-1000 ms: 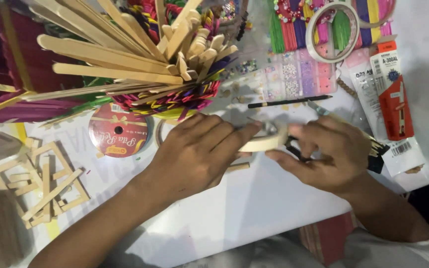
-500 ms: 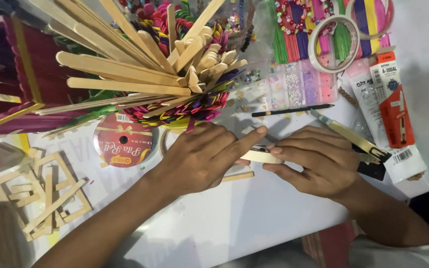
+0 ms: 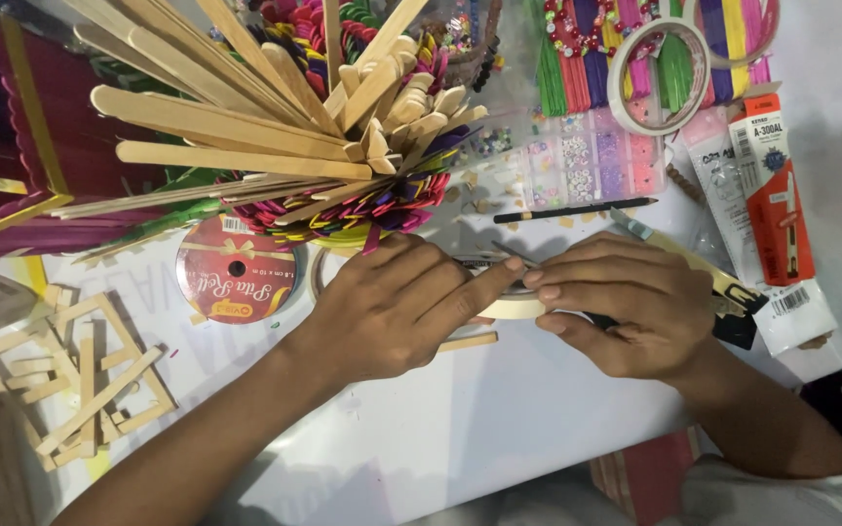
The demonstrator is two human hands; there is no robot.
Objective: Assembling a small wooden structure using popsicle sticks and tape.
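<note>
At the centre of the frame your left hand (image 3: 387, 312) and right hand (image 3: 626, 307) meet over a roll of tape (image 3: 514, 307) lying on the bench (image 3: 499, 419). Left of your left hand lies a ribbon spool (image 3: 236, 282); further toward the lower left sits a frame of sticks (image 3: 80, 385). Above your hands a bundle of craft sticks (image 3: 265, 127) fans out. A pencil (image 3: 572, 209) lies just above your right hand, a second tape ring (image 3: 657, 76) at the upper right.

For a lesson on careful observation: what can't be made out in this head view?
- Tape roll: mostly hidden under left hand and right hand.
- Either grip on it: fingers cover the contact.
- Yellow knife: partly behind the right hand.
- Bead box contents: too small.
</note>
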